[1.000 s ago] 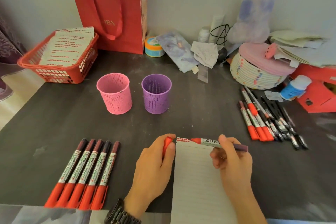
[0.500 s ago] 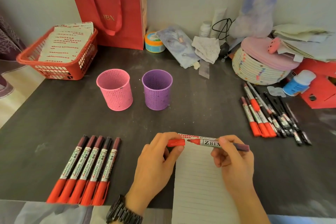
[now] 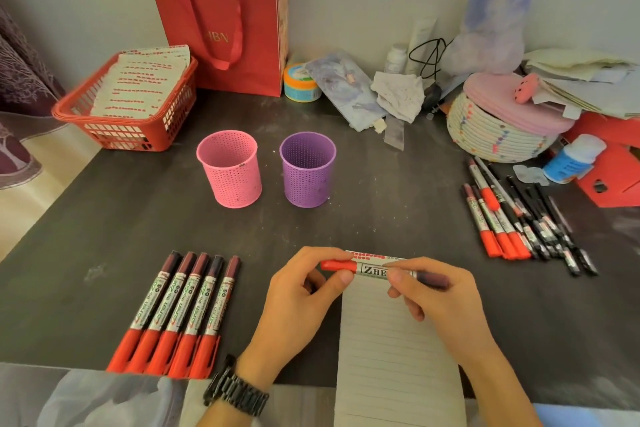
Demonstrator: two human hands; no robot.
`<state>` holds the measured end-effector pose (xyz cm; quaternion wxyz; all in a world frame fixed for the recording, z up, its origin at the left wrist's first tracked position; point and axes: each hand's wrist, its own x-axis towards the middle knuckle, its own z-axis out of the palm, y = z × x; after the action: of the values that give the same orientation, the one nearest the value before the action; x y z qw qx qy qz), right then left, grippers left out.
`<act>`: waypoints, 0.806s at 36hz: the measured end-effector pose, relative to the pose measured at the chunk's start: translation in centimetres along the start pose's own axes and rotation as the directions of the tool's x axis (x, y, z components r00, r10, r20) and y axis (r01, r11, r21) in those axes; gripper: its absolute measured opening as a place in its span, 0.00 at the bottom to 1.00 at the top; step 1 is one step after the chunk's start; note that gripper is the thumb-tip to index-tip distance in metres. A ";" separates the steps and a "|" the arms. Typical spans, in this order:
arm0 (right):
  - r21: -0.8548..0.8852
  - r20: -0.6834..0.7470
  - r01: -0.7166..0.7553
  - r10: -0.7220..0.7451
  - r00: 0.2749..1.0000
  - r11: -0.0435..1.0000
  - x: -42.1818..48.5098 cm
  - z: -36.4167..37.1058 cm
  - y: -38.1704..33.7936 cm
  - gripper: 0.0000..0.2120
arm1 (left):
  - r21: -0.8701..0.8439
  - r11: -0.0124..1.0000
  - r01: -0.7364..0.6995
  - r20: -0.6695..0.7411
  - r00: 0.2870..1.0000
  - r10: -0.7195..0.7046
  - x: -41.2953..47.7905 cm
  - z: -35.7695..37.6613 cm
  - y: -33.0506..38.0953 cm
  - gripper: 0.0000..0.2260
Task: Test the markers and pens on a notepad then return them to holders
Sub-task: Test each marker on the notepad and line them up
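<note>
A red marker (image 3: pixel 375 270) lies level over the top edge of the lined notepad (image 3: pixel 394 350), held at both ends. My left hand (image 3: pixel 298 302) pinches its red cap, which sits on the marker's left end. My right hand (image 3: pixel 436 298) grips the barrel and dark rear end. Several capped red markers (image 3: pixel 173 315) lie in a row at the front left. A pink holder (image 3: pixel 230 174) and a purple holder (image 3: pixel 308 174) stand upright behind the notepad. More red markers and black pens (image 3: pixel 519 218) lie in a pile at the right.
A red basket (image 3: pixel 124 121) with papers stands at the back left, a red gift bag (image 3: pixel 225 17) behind it. A woven bowl with a pink lid (image 3: pixel 498 128), a blue-labelled bottle (image 3: pixel 571 163) and loose papers crowd the back right. The dark table's front edge runs below my wrists.
My left hand brought the red cap from upright beside the marker's tip to level with it and onto the tip. The view shifted slightly closer.
</note>
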<state>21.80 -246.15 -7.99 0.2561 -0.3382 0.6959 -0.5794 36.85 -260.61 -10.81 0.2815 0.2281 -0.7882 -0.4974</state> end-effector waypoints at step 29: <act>0.362 -0.242 -0.179 0.278 0.929 0.915 -10.3 10.9 -4.6 0.13 | -0.970 0.106 0.218 0.173 0.929 -0.327 -0.2 -2.7 8.8 0.23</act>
<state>37.37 -245.57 -5.97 0.2721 -0.1170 0.6526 -0.6974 38.15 -258.70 -1.87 0.2979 0.1542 -0.2113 -0.9180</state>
